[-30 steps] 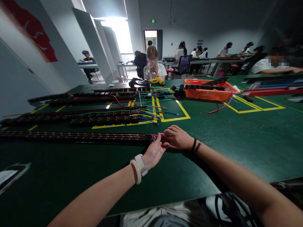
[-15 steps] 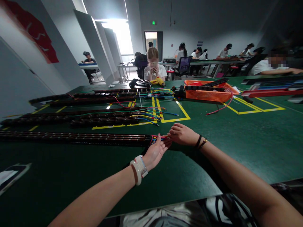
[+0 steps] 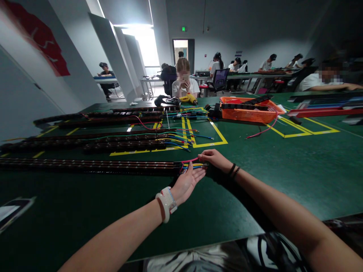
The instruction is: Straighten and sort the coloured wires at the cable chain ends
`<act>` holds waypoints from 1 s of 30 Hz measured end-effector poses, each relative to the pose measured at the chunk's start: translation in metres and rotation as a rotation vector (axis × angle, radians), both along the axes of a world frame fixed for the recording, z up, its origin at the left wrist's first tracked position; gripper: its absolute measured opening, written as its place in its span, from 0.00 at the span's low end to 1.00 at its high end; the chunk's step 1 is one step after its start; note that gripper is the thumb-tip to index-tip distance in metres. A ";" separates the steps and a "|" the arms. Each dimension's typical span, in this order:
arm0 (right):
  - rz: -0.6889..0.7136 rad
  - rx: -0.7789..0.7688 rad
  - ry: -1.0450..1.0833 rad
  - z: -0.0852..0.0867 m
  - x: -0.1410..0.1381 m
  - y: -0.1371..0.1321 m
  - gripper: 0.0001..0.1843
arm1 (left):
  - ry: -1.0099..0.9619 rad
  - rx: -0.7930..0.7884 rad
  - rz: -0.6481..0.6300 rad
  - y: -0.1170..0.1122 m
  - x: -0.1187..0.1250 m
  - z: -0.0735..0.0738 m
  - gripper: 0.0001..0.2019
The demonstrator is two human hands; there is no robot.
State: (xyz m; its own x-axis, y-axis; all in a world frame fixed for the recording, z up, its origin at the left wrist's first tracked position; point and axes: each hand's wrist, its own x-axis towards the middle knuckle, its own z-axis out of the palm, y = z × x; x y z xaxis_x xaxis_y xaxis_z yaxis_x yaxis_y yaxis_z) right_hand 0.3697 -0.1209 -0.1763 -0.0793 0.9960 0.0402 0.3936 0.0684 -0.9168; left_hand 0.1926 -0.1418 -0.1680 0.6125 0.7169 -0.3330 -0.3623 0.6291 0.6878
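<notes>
A long dark cable chain (image 3: pixel 93 164) lies along the near side of the table, with red, yellow and blue wires coming out of its right end. My left hand (image 3: pixel 185 185) is palm up at that end. Its fingers are stretched under the yellow and blue wires (image 3: pixel 195 165) and its thumb crosses in front of them, holding them loosely. Just above and to the right, my right hand (image 3: pixel 214 159) pinches the tip of the red wire (image 3: pixel 190 160), which is lifted apart from the others.
More cable chains (image 3: pixel 124 142) with loose wire ends lie farther back on the green table (image 3: pixel 269 173). An orange basket (image 3: pixel 246 115) stands at the back right, with a yellow heat gun (image 3: pixel 189 99) left of it. A person (image 3: pixel 185 85) sits across the table.
My right hand has moved slightly left and up, drawing the red wire away from the yellow and blue ones. My left hand has stayed nearly still.
</notes>
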 end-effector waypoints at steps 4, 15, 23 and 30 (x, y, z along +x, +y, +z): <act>-0.088 0.022 0.083 -0.009 -0.008 0.017 0.26 | -0.004 -0.015 -0.015 0.000 0.000 0.002 0.18; -0.128 0.088 -0.075 -0.003 -0.026 0.088 0.22 | -0.037 -0.031 -0.037 0.005 -0.001 -0.001 0.20; -0.069 0.117 -0.101 0.001 -0.012 0.083 0.27 | -0.065 -0.069 -0.076 0.016 0.001 0.001 0.20; -0.089 0.050 -0.288 0.002 0.007 0.055 0.31 | -0.081 -0.053 -0.071 0.023 0.005 -0.002 0.21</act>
State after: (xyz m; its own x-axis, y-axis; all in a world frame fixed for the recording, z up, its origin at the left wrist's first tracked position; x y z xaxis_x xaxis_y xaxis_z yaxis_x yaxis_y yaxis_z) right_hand 0.3766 -0.0663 -0.1745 -0.0071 0.9970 0.0775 0.6435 0.0639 -0.7628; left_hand 0.1973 -0.1185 -0.1702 0.6878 0.6533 -0.3165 -0.3683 0.6897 0.6234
